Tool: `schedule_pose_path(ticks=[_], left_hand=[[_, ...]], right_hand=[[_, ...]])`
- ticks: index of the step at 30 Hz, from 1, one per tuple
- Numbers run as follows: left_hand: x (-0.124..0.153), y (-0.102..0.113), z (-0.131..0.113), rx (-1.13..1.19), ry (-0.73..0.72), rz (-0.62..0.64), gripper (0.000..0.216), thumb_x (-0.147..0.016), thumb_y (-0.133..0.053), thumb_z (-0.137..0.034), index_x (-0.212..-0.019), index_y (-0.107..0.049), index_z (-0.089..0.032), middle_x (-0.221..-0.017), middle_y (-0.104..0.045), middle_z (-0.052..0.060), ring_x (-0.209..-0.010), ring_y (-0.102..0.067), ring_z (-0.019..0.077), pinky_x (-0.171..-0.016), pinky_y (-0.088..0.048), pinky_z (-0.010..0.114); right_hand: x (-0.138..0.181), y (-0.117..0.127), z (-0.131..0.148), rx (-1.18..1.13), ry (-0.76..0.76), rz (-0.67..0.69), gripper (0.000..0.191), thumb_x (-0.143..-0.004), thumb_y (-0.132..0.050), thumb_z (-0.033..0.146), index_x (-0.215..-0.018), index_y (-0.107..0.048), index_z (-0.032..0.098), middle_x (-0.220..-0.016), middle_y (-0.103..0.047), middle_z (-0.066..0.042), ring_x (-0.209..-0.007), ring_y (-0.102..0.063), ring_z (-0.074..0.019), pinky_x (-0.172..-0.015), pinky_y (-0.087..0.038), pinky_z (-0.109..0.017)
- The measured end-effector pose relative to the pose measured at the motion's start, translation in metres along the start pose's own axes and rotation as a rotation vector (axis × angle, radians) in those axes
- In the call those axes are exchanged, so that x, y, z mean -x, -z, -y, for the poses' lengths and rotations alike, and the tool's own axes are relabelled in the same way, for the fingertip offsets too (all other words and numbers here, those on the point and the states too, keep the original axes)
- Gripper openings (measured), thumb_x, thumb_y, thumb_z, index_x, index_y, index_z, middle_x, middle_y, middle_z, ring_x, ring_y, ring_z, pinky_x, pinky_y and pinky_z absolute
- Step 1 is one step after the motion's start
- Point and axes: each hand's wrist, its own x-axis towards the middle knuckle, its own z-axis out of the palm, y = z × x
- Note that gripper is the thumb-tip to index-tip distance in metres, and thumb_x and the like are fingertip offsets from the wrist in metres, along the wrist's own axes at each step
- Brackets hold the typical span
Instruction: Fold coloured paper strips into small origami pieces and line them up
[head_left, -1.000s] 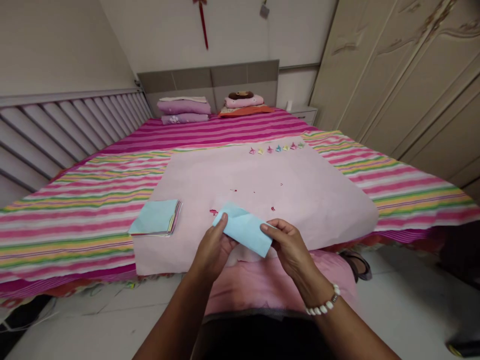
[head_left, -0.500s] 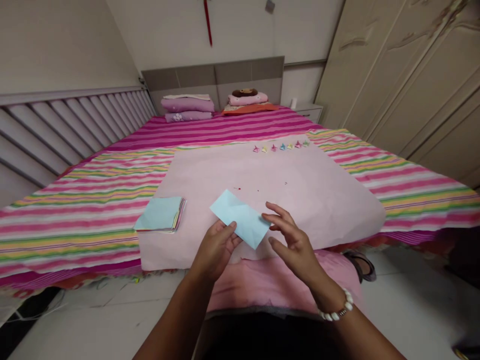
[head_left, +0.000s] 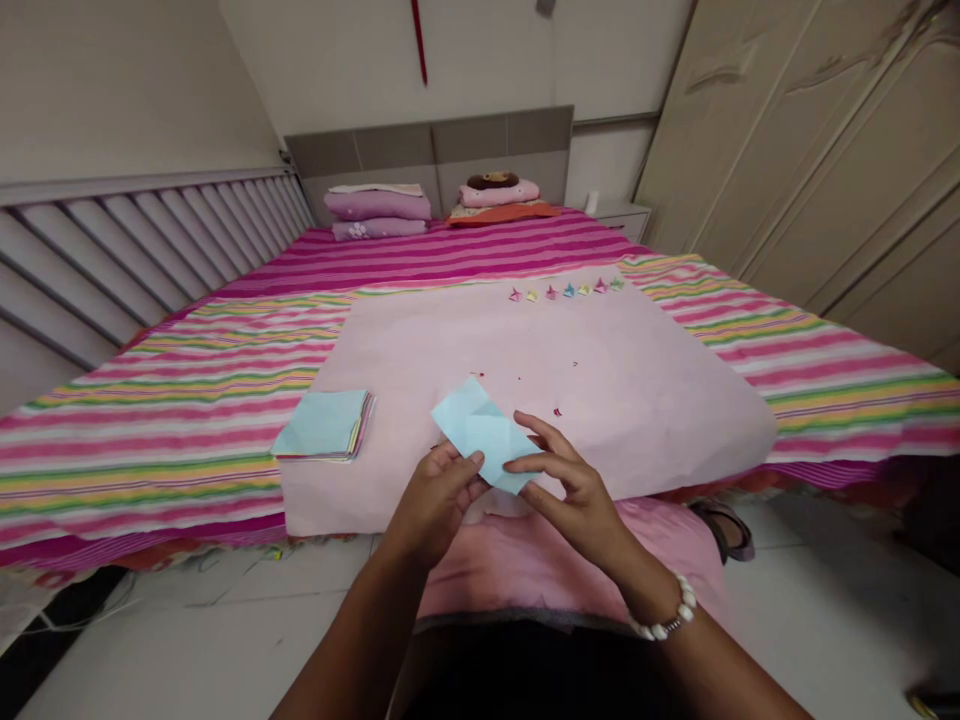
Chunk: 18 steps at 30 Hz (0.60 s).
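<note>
A folded light blue paper (head_left: 480, 428) is held in the air over the near edge of a big pink sheet (head_left: 600, 380) spread on the bed. My left hand (head_left: 435, 500) pinches its near lower edge. My right hand (head_left: 574, 485) has its fingers on the paper's right end, thumb and forefinger closing on it. A white bead bracelet (head_left: 664, 615) is on my right wrist.
A stack of coloured paper squares (head_left: 324, 427), blue on top, lies to the left on the pink sheet. A row of several small folded paper pieces (head_left: 566, 291) sits at the sheet's far edge. Striped bedding (head_left: 150, 400), pillows (head_left: 375, 210) at the headboard, wardrobe (head_left: 810, 150) on the right.
My right hand let go of the paper's right end, opened briefly, then came back onto it. The paper has tilted and moved slightly up and away.
</note>
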Motion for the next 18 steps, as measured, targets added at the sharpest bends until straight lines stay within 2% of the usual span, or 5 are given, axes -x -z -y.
schedule_pose_path(ticks=[6,10,14,18], left_hand=[[-0.0010,0.0029,0.0043,-0.017,0.005,0.044,0.022,-0.079,-0.068,-0.022,-0.099,-0.068,-0.013,-0.104,-0.072,0.011,-0.100,-0.066,0.0258,-0.094,-0.048,0.042],[-0.0008,0.0026,0.0073,-0.014,0.004,0.057,0.021,-0.080,-0.067,-0.022,-0.098,-0.067,-0.012,-0.103,-0.072,0.012,-0.099,-0.066,0.0252,-0.094,-0.048,0.041],[-0.0019,0.0015,0.0065,0.010,0.031,0.005,0.021,-0.081,-0.066,-0.025,-0.097,-0.066,-0.011,-0.101,-0.072,0.012,-0.092,-0.068,0.0239,-0.089,-0.051,0.040],[-0.0023,0.0027,0.0054,-0.017,0.033,-0.027,0.022,-0.081,-0.066,-0.027,-0.096,-0.067,-0.011,-0.101,-0.072,0.012,-0.091,-0.069,0.0237,-0.083,-0.053,0.035]], right_hand=[[-0.0050,-0.0028,-0.0019,-0.246,-0.174,-0.084,0.007,-0.077,-0.071,0.028,-0.082,-0.074,0.025,-0.119,-0.060,-0.007,-0.110,-0.056,-0.0241,-0.092,-0.045,-0.037],[-0.0072,-0.0064,-0.0011,-0.259,-0.212,-0.088,0.007,-0.075,-0.073,0.029,-0.077,-0.074,0.023,-0.116,-0.060,-0.007,-0.107,-0.057,-0.0235,-0.091,-0.044,-0.036],[-0.0082,-0.0063,0.0004,-0.273,-0.245,-0.117,0.012,-0.074,-0.073,0.032,-0.068,-0.073,0.022,-0.115,-0.062,-0.007,-0.107,-0.056,-0.0237,-0.093,-0.042,-0.036],[-0.0086,-0.0043,-0.0003,-0.308,-0.280,-0.157,0.013,-0.074,-0.073,0.032,-0.067,-0.071,0.021,-0.105,-0.066,-0.005,-0.085,-0.059,-0.0192,-0.076,-0.047,-0.032]])
